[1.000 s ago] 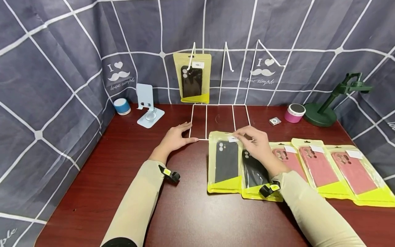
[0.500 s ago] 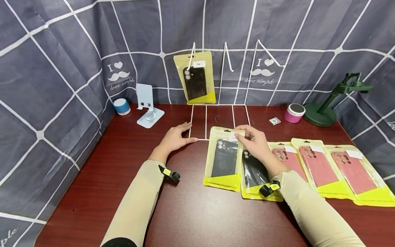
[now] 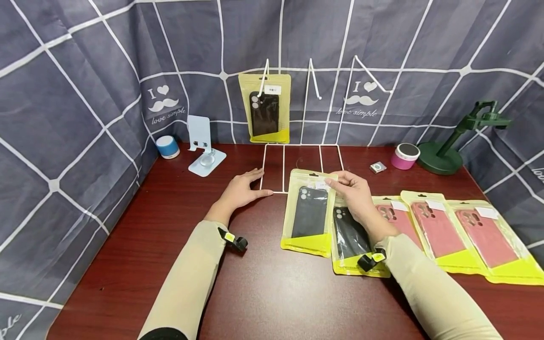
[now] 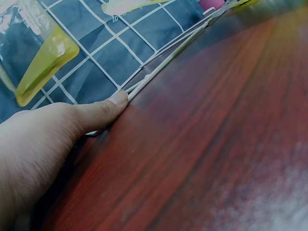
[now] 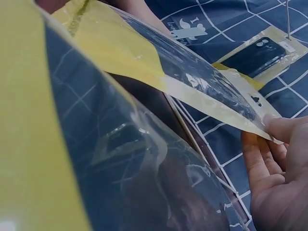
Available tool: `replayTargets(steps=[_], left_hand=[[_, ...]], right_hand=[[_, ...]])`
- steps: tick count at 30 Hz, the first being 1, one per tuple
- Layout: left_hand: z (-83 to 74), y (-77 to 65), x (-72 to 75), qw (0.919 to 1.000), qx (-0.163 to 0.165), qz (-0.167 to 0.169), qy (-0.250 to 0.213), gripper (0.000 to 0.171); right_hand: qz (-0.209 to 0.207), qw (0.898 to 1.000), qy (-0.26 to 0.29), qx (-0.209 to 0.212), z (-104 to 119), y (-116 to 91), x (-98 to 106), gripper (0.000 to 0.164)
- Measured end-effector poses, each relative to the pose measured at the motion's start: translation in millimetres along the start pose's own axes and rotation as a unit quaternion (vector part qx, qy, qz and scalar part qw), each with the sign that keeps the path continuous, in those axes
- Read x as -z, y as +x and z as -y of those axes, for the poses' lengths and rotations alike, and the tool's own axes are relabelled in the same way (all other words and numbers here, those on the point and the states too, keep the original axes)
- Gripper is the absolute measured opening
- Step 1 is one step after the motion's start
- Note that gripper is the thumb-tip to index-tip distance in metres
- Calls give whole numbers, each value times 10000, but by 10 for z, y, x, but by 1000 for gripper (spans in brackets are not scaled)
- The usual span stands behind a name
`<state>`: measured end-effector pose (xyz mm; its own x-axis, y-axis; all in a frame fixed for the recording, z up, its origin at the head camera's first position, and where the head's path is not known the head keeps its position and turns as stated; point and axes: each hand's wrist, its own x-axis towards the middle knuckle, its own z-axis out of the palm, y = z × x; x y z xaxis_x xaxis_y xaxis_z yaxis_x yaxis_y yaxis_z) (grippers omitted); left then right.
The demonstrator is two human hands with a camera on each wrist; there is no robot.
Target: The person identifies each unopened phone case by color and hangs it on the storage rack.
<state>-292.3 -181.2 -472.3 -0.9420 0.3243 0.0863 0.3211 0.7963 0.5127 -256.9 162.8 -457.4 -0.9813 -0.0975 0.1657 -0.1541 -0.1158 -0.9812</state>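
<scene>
My right hand [image 3: 354, 192] pinches the top right corner of a bagged black phone case [image 3: 312, 212], thumb in front and fingers behind in the right wrist view. The bag is tilted, its top end raised, and its hang hole shows. Beneath that hand and wrist lies a second bagged black phone case [image 3: 350, 233], partly hidden. My left hand [image 3: 241, 189] rests by the left front corner of the white wire rack [image 3: 284, 165]. Its thumb [image 4: 108, 109] touches the base wire in the left wrist view; its other fingers are hidden there.
Another bagged black case [image 3: 265, 113] hangs on the rack's left hook; two more hooks [image 3: 314, 80] stand to its right. Bagged pink cases [image 3: 439, 226] lie at right. Behind are a phone stand [image 3: 206, 151], blue speaker [image 3: 167, 147], pink speaker [image 3: 405, 157] and green stand [image 3: 446, 151].
My right hand has lifted the bagged black case off the table and slightly away from me. The hanging bag swung right, then back. My left hand has stayed in place.
</scene>
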Motion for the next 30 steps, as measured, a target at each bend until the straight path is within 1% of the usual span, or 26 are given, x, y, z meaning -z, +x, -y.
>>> replayTargets(steps=[4, 7, 15, 22, 30], left_hand=[[2, 0, -2, 10000, -45, -24, 24, 93], [3, 2, 0, 10000, -66, -38, 32, 92], [19, 3, -4, 10000, -49, -8, 40, 94], [25, 4, -15, 10000, -42, -66, 0, 94], [33, 3, -18, 10000, -35, -61, -6, 93]], right_hand=[[10, 9999, 115, -23, -3, -2, 9, 19], [-2, 10000, 87, -22, -2, -4, 14, 19], [-122, 9998, -112, -56, 21, -26, 6, 24], [-199, 9992, -356, -40, 47, -35, -6, 27], [-292, 9988, -388, 32, 57, -31, -2, 29]])
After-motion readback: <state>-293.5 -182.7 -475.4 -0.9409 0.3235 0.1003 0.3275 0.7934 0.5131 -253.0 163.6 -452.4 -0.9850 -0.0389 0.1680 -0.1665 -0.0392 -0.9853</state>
